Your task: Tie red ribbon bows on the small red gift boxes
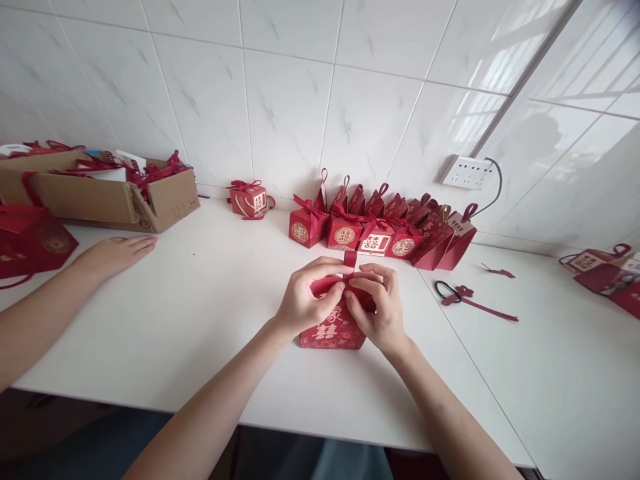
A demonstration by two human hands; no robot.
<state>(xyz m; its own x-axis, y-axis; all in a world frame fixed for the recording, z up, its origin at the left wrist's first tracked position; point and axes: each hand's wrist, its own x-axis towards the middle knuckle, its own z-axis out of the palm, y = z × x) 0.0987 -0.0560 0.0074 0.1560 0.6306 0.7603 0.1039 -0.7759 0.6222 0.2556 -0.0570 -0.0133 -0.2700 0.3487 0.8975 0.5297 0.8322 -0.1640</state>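
A red gift box with pale characters stands upright on the white table in front of me. A dark red ribbon rises in a loop from its top. My left hand is closed at the top left of the box, thumb and fingers pinching near the ribbon's base. My right hand is closed on the other side, its fingertips meeting the left ones at the ribbon. The fingers hide most of the box's top edge.
Another person's hand rests on the table at left, beside a cardboard box of ribbons. Several red gift boxes line the wall. A black band, ribbon scraps and a power socket are at right.
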